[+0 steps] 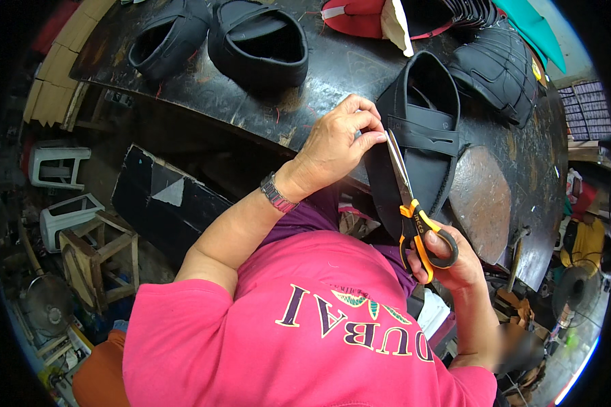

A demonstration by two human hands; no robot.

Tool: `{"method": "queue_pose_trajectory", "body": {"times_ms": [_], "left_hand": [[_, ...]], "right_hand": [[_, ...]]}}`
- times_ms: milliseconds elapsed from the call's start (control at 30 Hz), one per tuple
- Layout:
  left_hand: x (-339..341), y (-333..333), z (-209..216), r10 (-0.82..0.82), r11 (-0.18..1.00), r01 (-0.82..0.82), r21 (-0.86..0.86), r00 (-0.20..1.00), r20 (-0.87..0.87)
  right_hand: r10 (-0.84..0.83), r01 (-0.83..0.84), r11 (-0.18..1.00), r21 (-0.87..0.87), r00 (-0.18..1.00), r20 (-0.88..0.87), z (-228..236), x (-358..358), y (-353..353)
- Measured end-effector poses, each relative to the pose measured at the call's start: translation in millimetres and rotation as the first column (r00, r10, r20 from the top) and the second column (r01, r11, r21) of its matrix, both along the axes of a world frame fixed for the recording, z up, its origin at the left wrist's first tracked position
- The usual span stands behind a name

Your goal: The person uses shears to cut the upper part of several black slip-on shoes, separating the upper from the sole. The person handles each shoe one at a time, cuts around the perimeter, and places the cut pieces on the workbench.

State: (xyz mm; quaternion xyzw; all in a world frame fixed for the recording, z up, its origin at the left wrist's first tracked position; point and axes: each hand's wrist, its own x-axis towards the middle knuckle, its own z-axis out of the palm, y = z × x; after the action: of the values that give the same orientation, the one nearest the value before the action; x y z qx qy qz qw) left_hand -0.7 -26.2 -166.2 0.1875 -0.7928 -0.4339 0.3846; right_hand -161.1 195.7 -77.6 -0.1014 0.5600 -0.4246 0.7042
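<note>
My right hand (448, 261) grips a pair of scissors (411, 203) by its orange and black handles, with thumb and fingers in the loops. The blades point up and away from me, almost closed. At their tips, my left hand (339, 139) has thumb and forefinger pinched together; whatever is between them is too small to make out. Beside the blades lies a black stitched piece (424, 159), shaped like a shoe upper, with a wide oval opening and a cross strap. It rests at the edge of the dark table (346, 68), partly behind the scissors.
Two similar black pieces, one at the far left (170, 41) and one nearer the middle (259, 47), stand on the table. A black ribbed stack (499, 71) and a red and cream piece (360, 17) lie at the far right. A flat worn board (482, 197) is close by. White stools (68, 220) stand left.
</note>
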Motion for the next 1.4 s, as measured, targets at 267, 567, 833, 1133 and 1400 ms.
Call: {"method": "queue_pose_trajectory", "body": {"times_ms": [267, 567, 833, 1133, 1400], "left_hand": [[17.3, -5.5, 1.0, -0.09, 0.979, 0.093, 0.182, 0.996, -0.027], [7.0, 18.1, -5.5, 0.149, 0.98, -0.135, -0.147, 0.985, 0.085], [1.9, 14.3, -14.6, -0.02, 0.996, 0.016, 0.093, 0.999, 0.039], [5.4, 9.0, -16.3, -0.077, 0.989, 0.08, 0.126, 0.997, -0.028], [2.0, -18.9, 25.7, -0.172, 0.979, 0.179, 0.094, 0.982, -0.074]], "right_hand": [[-0.106, 0.099, 0.989, -0.108, 0.992, -0.066, 1.5, 4.2, 6.8], [0.005, -0.006, 0.998, -0.07, 1.0, -0.012, -3.8, -3.7, 32.4], [0.086, -0.088, 0.995, -0.045, 0.996, -0.037, -7.4, -9.1, 24.4], [0.041, -0.041, 0.999, -0.003, 0.998, -0.038, -2.3, -7.6, 5.0], [-0.262, 0.189, 0.946, -0.264, 0.925, -0.276, -11.0, -8.3, 38.3]]}}
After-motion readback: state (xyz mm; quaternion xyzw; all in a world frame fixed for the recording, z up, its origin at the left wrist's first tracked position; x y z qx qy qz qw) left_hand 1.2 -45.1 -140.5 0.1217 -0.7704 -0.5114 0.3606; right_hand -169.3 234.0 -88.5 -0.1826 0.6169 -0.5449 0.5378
